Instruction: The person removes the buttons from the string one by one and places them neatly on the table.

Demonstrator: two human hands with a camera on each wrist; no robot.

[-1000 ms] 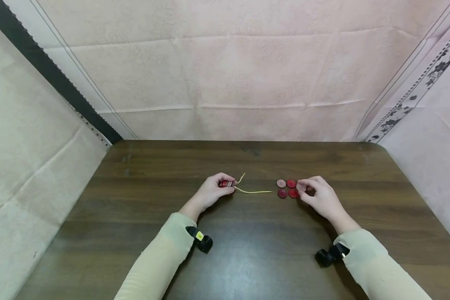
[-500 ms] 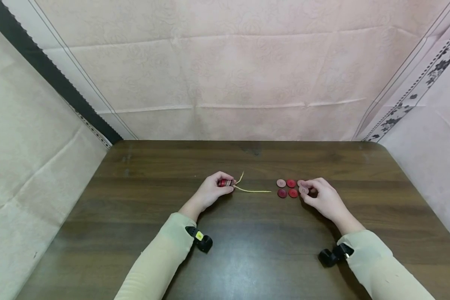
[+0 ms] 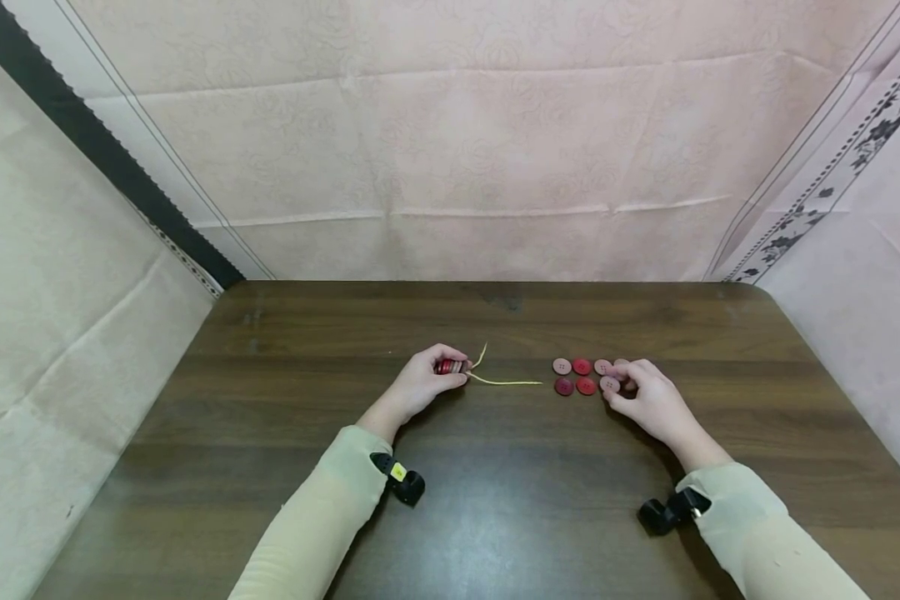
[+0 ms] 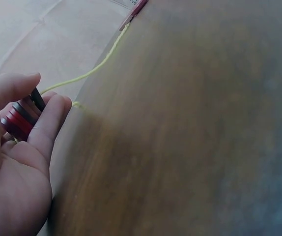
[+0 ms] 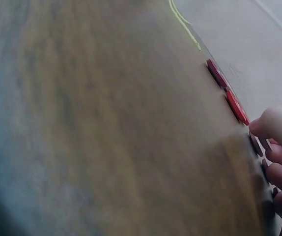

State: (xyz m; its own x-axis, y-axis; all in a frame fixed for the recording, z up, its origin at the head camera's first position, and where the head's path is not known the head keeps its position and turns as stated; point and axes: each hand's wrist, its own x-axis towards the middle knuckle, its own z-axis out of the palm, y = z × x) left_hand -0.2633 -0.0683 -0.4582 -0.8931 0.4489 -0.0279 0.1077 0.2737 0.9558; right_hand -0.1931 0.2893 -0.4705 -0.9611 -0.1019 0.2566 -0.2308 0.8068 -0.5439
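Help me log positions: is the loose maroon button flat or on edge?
Flat: in the head view, the loose maroon button shows its round face.

Buttons [image 3: 586, 386] obstruct — nearer tabletop [image 3: 525, 517] seems passable.

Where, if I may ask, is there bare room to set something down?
Bare table lies between the sleeves and beyond the left hand, toward the cloth. Around the right hand and loose buttons it is crowded.
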